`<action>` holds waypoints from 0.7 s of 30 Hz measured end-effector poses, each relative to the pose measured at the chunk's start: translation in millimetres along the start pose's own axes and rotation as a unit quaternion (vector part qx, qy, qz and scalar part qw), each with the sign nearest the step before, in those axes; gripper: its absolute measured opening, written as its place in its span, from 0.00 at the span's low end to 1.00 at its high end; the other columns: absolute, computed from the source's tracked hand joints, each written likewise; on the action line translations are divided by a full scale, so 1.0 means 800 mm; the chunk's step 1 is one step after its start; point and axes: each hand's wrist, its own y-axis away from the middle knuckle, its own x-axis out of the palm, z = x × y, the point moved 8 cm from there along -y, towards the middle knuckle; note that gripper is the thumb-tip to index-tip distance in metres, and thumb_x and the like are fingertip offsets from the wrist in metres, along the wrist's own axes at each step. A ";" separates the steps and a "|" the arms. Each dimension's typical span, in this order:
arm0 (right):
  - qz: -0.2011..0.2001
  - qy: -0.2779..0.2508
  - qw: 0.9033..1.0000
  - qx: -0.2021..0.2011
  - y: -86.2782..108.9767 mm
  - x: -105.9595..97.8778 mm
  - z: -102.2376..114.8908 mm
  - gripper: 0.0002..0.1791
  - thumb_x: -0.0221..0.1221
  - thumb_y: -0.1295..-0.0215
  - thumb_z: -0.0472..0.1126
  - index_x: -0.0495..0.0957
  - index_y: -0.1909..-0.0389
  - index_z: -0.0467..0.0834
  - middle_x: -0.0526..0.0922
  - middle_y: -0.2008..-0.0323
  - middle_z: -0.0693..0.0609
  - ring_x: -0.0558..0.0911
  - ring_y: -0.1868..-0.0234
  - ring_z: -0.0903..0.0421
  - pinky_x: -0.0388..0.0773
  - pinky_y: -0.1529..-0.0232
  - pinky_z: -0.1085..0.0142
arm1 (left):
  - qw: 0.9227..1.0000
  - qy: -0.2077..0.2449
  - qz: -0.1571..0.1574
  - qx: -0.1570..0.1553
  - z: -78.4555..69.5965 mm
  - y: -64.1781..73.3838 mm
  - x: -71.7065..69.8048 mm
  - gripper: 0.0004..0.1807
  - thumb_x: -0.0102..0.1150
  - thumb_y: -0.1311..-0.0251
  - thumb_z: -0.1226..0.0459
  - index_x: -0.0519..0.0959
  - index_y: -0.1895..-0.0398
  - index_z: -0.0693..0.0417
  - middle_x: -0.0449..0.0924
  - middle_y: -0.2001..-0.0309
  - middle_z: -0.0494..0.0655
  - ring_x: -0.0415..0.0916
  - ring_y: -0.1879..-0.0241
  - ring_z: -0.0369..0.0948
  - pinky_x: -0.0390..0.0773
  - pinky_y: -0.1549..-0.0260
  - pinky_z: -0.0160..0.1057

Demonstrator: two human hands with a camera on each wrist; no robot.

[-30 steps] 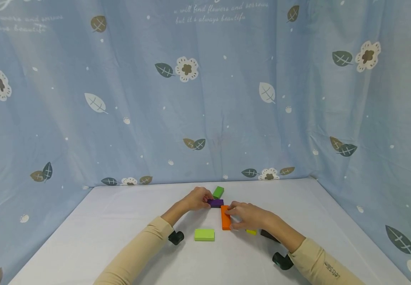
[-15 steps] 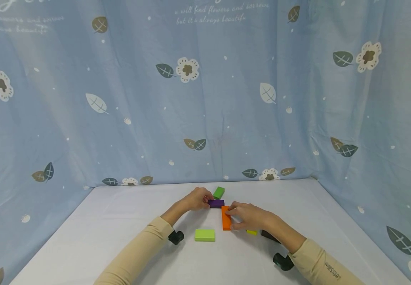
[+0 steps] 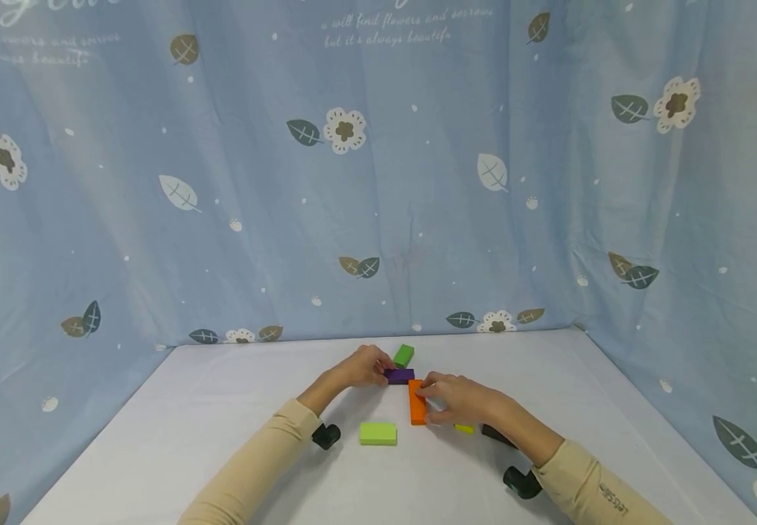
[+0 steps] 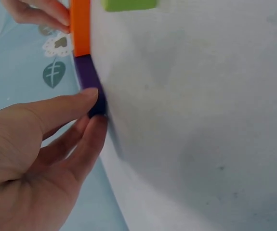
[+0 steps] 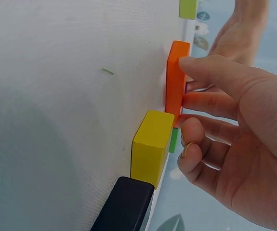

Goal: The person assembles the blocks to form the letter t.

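Observation:
My left hand (image 3: 360,367) pinches a purple block (image 3: 400,376) by its left end, between thumb and fingers, as the left wrist view shows closely. Against the right end of the purple block, an orange block (image 3: 417,412) lies at about a right angle, pointing toward me. My right hand (image 3: 462,397) grips the orange block from its right side; the thumb and forefinger are on it while the outer fingers curl loosely. Behind the purple block lies a green block (image 3: 404,355), set at a slant. In the left wrist view the purple block (image 4: 86,74) meets the orange block (image 4: 81,29).
A lime block (image 3: 378,434) lies in front of the purple one. Partly hidden by my right hand and forearm are a yellow block (image 5: 152,149) and a black block (image 5: 124,204). A patterned blue curtain (image 3: 418,219) hangs behind the white table (image 3: 221,437).
Both hands stay on the same blocks, with no visible movement of the blocks on the table. Only the head view has shifted very slightly.

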 end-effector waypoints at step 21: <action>-0.005 0.008 1.000 -0.019 -0.001 0.001 0.002 0.27 0.65 0.38 0.53 0.79 0.41 0.45 0.77 0.42 0.50 0.79 0.43 0.51 0.77 0.41 0.54 | 1.000 0.002 0.002 0.016 -0.001 0.000 -0.003 0.14 0.67 0.45 0.73 0.84 0.54 0.64 0.86 0.54 0.57 0.82 0.58 0.46 0.83 0.53 0.43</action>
